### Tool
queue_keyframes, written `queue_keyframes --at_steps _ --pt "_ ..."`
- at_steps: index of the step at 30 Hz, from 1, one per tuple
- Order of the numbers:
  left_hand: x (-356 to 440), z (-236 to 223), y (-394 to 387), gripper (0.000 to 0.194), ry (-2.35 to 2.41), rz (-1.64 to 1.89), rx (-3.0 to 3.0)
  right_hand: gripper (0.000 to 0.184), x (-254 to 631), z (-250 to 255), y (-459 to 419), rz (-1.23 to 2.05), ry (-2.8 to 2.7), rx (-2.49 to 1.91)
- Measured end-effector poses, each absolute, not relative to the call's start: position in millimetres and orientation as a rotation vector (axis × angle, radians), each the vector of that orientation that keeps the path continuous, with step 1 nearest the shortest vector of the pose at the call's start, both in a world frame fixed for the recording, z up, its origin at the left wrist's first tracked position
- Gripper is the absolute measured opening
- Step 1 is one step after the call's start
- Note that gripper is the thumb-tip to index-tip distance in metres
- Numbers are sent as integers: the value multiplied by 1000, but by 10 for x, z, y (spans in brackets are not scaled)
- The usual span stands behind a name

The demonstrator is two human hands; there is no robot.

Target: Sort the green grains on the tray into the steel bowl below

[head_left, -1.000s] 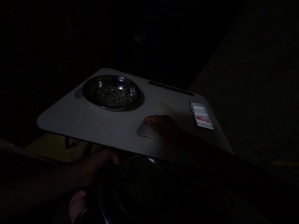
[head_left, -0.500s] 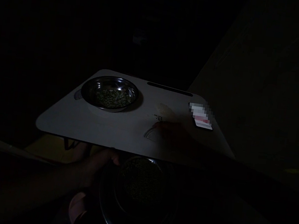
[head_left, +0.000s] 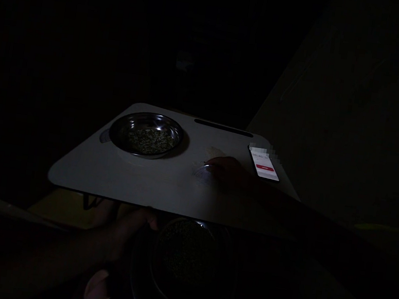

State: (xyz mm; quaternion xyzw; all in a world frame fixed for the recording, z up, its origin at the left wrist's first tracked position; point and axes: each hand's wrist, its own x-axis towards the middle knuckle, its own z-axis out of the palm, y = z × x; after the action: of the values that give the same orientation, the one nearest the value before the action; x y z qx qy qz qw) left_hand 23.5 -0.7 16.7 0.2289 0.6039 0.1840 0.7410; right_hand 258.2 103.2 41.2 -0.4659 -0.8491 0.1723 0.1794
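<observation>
Our right hand (head_left: pixel 224 168) grips what looks like a clear, curved scraper (head_left: pixel 204 172) against the white folding table (head_left: pixel 136 180), between the metal bowl (head_left: pixel 146 135) of pale pieces and the lit phone (head_left: pixel 264 164). Our left hand (head_left: pixel 144 218) is by the table's near edge, beside the lower basin (head_left: pixel 139 298); we can't tell whether it's open or closed.

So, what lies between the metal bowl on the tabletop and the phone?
Between the bowl and phone, the head view shows the right hand, fingers at a clear curved piece, and a pale patch, too dim to identify.
</observation>
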Motion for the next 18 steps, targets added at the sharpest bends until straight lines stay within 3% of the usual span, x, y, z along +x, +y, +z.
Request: queue_keyframes --at_steps 12,18 --pt "193 75 3 6 1284 403 427 30 3006 503 1186 94 -2219 -1646" --pt "286 115 4 5 1283 401 471 26 3162 336 851 182 -2168 -1786"
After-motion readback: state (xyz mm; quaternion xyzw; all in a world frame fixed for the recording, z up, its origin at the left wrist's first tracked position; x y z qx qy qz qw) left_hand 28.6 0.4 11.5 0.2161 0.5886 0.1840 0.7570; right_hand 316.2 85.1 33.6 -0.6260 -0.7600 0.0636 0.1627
